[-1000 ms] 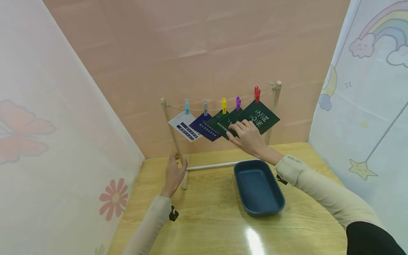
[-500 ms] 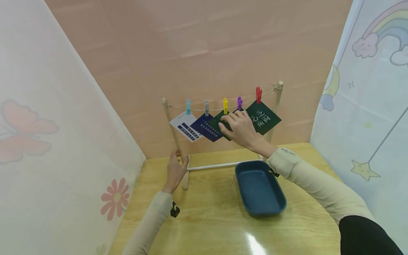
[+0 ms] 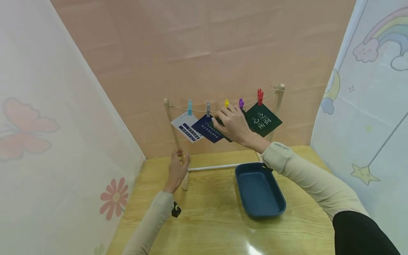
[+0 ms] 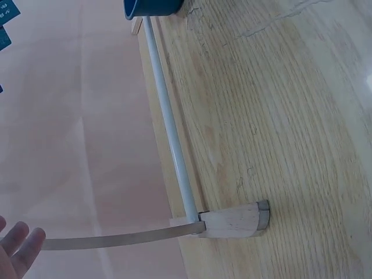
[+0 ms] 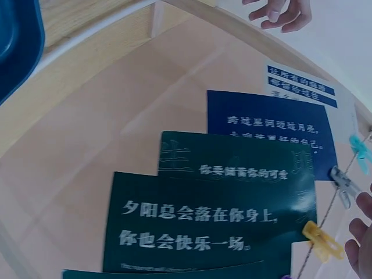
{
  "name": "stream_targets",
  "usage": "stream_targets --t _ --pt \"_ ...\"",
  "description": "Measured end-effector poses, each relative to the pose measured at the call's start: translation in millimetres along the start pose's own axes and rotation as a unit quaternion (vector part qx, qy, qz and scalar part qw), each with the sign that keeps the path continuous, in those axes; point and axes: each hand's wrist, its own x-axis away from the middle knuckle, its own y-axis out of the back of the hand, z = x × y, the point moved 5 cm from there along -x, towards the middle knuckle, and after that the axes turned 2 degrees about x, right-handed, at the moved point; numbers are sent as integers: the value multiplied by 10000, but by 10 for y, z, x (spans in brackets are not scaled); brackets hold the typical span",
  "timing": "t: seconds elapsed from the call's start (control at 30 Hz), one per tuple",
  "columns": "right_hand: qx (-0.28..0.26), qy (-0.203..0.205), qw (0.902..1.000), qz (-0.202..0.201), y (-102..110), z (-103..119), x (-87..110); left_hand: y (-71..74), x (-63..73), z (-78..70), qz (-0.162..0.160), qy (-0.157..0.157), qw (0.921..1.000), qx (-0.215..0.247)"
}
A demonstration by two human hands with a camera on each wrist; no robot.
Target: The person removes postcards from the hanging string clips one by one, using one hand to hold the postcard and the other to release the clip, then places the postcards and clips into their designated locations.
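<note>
The left hand is positioned beside the lower left wooden post, fingers spread apart, nothing gripped; contact with the post cannot be told. From the twine, 5 cards are hung by 5 clothespins. A white card is pinned by the light-blue clothespin, a navy card by the grey clothespin. A green card is pinned by the yellow clothespin; near this clip the right hand is placed, fingers bent, thumb apart, nothing seen gripped. Next are the purple clothespin and the red clothespin, by which 1 dark green card is held. Below, a blue tray is set on the wood-grain tabletop.
</note>
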Motion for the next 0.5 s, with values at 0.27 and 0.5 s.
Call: stream_targets --t 0.27,0.5 --pt "21 112 9999 58 -45 112 -154 -20 -20 -35 14 27 10000 85" --pt "-191 80 9997 112 -65 196 -264 -18 -47 -73 -289 -182 9991 250"
